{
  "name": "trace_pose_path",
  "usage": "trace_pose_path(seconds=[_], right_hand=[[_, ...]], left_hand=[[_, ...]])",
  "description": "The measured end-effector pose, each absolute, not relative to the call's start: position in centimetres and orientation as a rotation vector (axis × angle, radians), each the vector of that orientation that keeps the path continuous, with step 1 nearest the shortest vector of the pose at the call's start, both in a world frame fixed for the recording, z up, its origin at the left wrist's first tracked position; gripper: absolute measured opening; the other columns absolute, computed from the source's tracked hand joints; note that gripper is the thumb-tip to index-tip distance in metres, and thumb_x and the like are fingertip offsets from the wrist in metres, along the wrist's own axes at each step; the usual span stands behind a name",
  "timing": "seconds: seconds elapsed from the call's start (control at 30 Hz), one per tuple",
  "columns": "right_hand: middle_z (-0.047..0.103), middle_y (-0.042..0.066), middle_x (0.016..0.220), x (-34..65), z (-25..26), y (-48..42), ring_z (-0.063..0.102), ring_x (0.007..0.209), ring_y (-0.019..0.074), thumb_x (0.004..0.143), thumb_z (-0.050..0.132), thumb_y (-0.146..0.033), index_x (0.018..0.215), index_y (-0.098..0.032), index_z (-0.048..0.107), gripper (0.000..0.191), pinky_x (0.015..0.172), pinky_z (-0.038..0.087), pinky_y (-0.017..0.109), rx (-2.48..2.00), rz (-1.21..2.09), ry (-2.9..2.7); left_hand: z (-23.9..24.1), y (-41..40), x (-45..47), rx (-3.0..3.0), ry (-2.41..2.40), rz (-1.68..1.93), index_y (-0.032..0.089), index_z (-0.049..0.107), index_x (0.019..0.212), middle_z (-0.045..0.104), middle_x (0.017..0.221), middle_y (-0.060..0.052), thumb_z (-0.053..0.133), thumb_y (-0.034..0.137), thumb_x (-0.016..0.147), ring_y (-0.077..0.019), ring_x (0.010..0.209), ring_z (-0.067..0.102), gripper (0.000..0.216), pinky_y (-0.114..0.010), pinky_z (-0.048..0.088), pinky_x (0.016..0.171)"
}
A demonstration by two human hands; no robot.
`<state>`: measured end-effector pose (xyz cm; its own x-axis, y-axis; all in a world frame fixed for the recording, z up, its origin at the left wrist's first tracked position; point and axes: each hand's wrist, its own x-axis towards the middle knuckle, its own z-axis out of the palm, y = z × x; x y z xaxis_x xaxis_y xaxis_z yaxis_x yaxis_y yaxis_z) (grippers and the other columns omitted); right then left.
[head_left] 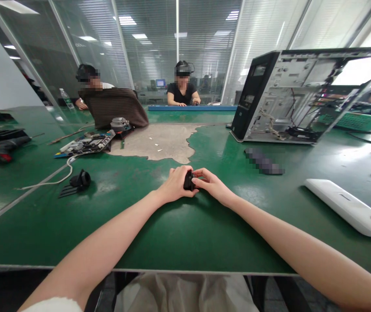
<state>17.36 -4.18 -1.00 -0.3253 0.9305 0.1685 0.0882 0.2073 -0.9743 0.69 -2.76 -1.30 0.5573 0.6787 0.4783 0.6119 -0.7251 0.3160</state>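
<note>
Dead centre on the green table (179, 234), both hands meet over a small black part (188, 181). The left hand (175, 185) is curled round it from the left, fingers closed over the top and thumb tucked underneath. The right hand (212, 184) comes in from the other side, its fingertips pinched on the part's right edge and the rest of the hand loosely bent. The part sits between the two hands, low over the mat; whether it touches the surface I cannot tell. Both forearms stretch out across the near edge of the table.

Off to the left lies a black fan (80, 179), with a white cable (50, 181) trailing away from it. Further back on that side a circuit board (88, 143) rests beside a worn brown patch (159, 141) in the mat. Over on the right an open computer case (286, 95) stands with its side off and wiring showing. Nearer on the right lies a long white panel (348, 206), well apart from the hands. At the far end two other people (183, 89) sit at the table, one of them behind a brown cloth (114, 108).
</note>
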Motion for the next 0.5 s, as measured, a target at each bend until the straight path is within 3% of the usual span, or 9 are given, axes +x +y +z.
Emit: trace_pose_path(seconds=[0.13,0.3,0.5], right_hand=[[0.054,0.0,0.095,17.6,-0.8,-4.9,0.058,0.082,0.0136,0.069,0.066,-0.026,0.088,-0.021,0.045,0.028,0.071,0.049,0.029,-0.827,1.297,-1.652],[0.054,-0.001,0.087,17.3,-0.8,-4.6,0.058,0.073,0.0116,0.074,0.059,-0.031,0.083,-0.02,0.046,0.019,0.068,0.049,0.028,-0.896,1.247,-1.619],[0.055,0.002,0.092,17.4,-0.9,-4.1,0.057,0.08,0.0145,0.071,0.061,-0.029,0.086,-0.02,0.048,0.022,0.074,0.048,0.033,-0.973,1.254,-1.63]], left_hand=[[-1.2,-2.8,0.6,2.675,1.124,0.896,0.021,0.034,0.107,0.051,0.102,-0.005,0.062,0.037,0.065,-0.0231,0.094,0.05,0.053,-0.037,0.032,0.081],[-1.3,-2.8,0.7,2.677,1.121,0.89,0.022,0.033,0.108,0.051,0.104,-0.006,0.062,0.041,0.066,-0.0234,0.096,0.05,0.055,-0.037,0.032,0.082],[-1.1,-2.8,0.6,2.656,1.111,0.87,0.021,0.033,0.108,0.051,0.104,-0.005,0.062,0.041,0.066,-0.0239,0.096,0.05,0.054,-0.037,0.031,0.082]])
